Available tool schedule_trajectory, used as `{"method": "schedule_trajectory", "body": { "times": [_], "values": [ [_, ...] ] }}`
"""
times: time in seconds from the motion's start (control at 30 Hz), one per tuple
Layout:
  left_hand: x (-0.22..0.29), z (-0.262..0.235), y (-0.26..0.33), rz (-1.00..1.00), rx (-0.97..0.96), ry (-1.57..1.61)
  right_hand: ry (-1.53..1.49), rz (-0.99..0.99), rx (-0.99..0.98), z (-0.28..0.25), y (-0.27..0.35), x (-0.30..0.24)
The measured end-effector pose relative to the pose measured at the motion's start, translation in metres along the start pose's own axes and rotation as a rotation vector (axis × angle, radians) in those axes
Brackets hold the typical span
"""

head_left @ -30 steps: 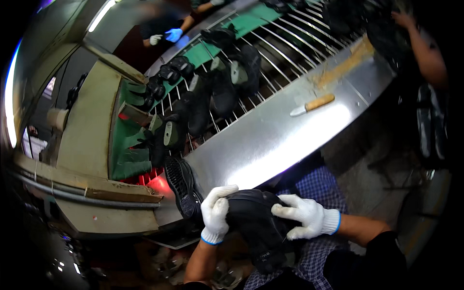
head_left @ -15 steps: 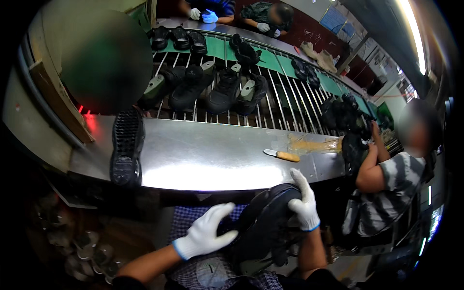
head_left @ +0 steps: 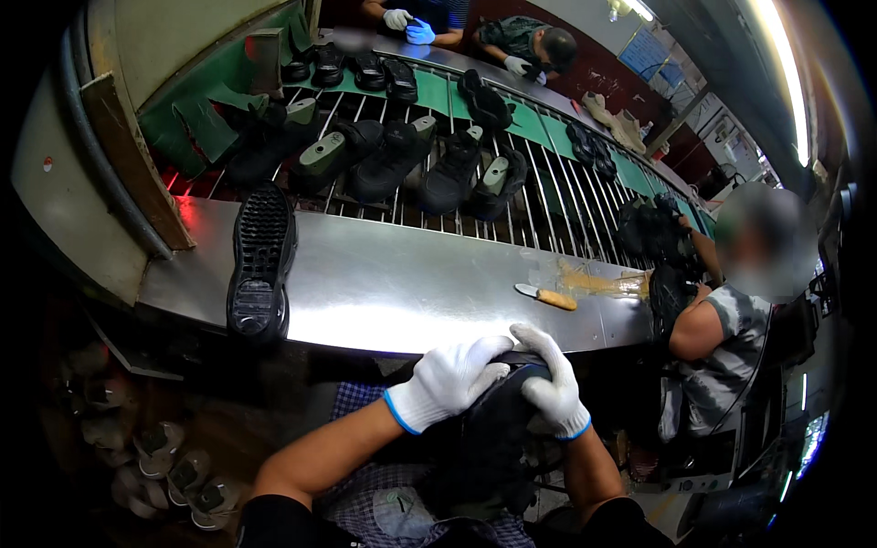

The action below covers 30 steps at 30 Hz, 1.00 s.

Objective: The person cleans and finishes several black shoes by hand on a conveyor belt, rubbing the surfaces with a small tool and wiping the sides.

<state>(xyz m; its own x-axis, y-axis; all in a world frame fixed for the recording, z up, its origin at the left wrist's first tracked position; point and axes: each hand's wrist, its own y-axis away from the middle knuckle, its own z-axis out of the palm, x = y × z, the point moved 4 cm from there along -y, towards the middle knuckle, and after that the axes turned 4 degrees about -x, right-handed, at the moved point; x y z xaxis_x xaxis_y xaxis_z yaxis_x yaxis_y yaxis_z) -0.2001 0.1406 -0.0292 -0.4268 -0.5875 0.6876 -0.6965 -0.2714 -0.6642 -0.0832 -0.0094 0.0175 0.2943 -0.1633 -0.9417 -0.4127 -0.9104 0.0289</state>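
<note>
A black shoe [head_left: 489, 438] rests over my lap, its far end raised near the bench edge. White knit gloves cover both of my hands. My left hand [head_left: 454, 376] is curled over the left side of the shoe's far end, and my right hand [head_left: 551, 384] grips the right side, thumb and fingers pressed to the rim. Beyond them on the metal bench lies a short knife [head_left: 546, 297] with a wooden handle. A black ridged shoe sole [head_left: 260, 260] lies tread up at the bench's left end.
Past the steel bench [head_left: 384, 274] runs a rod conveyor [head_left: 548, 201] carrying several black shoes [head_left: 393, 160], some with green lasts. A person [head_left: 731, 338] in a grey patterned shirt works at the right. Two more people stand across the conveyor. Pale shoes [head_left: 187, 475] lie low at the left.
My left hand has moved up and right from the shoe's side onto its far end. My right hand has shifted slightly left and closed on the rim. The view has tilted a little.
</note>
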Motion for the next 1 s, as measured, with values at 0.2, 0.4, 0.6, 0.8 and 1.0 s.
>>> {"method": "schedule_trajectory", "body": {
  "times": [0.2,0.4,0.6,0.8,1.0],
  "values": [
    [0.009,-0.010,-0.009,-0.442,-0.218,0.282,0.283,-0.108,-0.217,-0.007,-0.005,-0.019],
    [0.039,-0.004,0.017,-0.079,-0.007,-0.195,0.446,0.078,-0.608,-0.026,-0.039,-0.027],
    [0.042,-0.038,0.058,-0.148,-0.331,-0.129,0.435,0.125,-0.573,-0.046,-0.034,-0.017],
    [0.019,-0.018,0.030,-0.278,-0.430,0.183,0.441,0.044,-0.567,-0.040,-0.042,-0.045],
    [0.007,-0.013,0.004,-0.472,-0.390,0.649,0.453,0.079,-0.517,-0.043,-0.033,-0.059]
  ]
}}
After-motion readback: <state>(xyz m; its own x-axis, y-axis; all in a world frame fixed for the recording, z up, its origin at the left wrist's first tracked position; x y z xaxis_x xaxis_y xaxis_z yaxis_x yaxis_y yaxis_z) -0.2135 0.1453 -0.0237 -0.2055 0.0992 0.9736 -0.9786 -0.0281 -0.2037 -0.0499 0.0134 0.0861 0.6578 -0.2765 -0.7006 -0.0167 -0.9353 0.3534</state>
